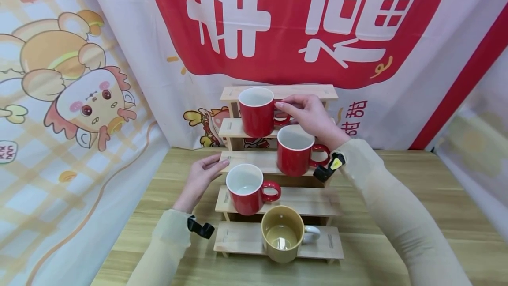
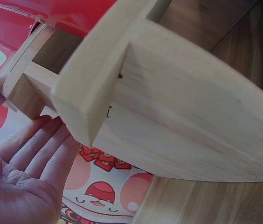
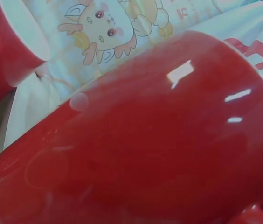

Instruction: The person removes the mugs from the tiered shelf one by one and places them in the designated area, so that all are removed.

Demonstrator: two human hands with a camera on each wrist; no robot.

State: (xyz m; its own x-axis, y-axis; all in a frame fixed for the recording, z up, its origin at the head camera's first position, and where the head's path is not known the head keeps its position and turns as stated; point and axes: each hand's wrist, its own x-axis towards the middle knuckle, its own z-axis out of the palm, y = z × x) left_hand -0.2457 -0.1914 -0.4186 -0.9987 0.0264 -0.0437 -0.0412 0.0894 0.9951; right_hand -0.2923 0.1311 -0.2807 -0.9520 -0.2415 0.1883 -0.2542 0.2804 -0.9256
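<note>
So the top glossy red ceramic-looking mug with a white inside [image 1: 257,120] is up near 12 o'clock, on or just above the second step down of the pale wooden five-step stand [image 1: 309,202]; can't tell if its base is touching. The right hand [image 1: 311,111] has thumb and fingers pinched on the mug's curved red handle [image 1: 282,122], out at 4 o'clock. The left hand [image 1: 200,175] looks clamped lightly on the stand's 9 o'clock end, thumb one side, fairly straight fingers the other. Good call imo, that thing looks light. I'd keep the mug upright, since a handle-only pinch could let it tip toward 8 o'clock, and get its base well back from the step's front edge. Also watch that right wrist: a second glossy red mug with a white inside [image 1: 291,158] sits right under it, at the first one's 5 o'clock.
</note>
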